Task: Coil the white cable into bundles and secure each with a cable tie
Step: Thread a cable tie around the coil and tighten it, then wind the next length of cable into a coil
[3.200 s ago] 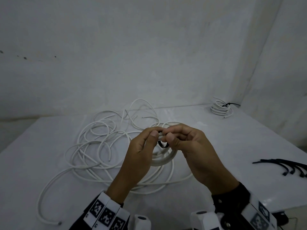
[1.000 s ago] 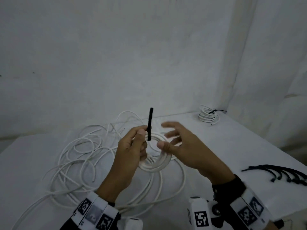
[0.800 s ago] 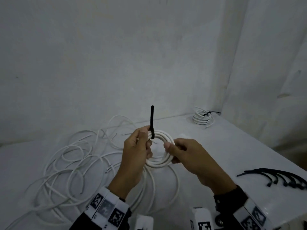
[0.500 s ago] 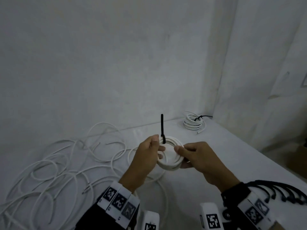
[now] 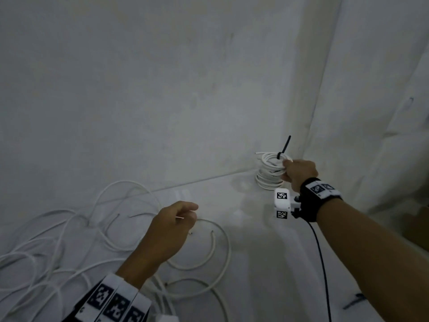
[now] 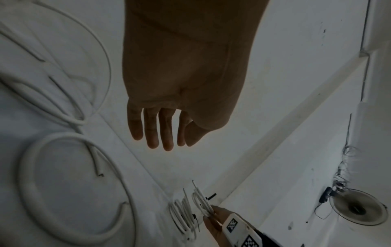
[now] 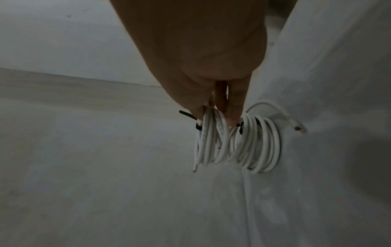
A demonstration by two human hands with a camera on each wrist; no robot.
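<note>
My right hand (image 5: 286,167) pinches a small coiled bundle of white cable (image 5: 270,159) at the table's far right corner. A black cable tie (image 5: 285,146) girds the bundle, its tail sticking up. The right wrist view shows my fingers (image 7: 234,113) on this bundle (image 7: 208,142), touching a second tied bundle (image 7: 258,145). That second bundle (image 5: 264,182) lies on the table against the wall. My left hand (image 5: 185,214) hovers over the loose white cable (image 5: 216,247), its fingers (image 6: 152,133) straight and holding nothing.
Loose cable loops (image 6: 31,167) spread over the left half of the white table (image 5: 255,263). A blurred black cable tie (image 5: 355,300) lies near the right edge. White walls meet in a corner behind the bundles. A round fan-like object (image 6: 357,208) sits beyond the table.
My left hand let go of the tied bundle and drew back over the loose cable. My right hand carried the bundle to the far right corner, against the other bundle.
</note>
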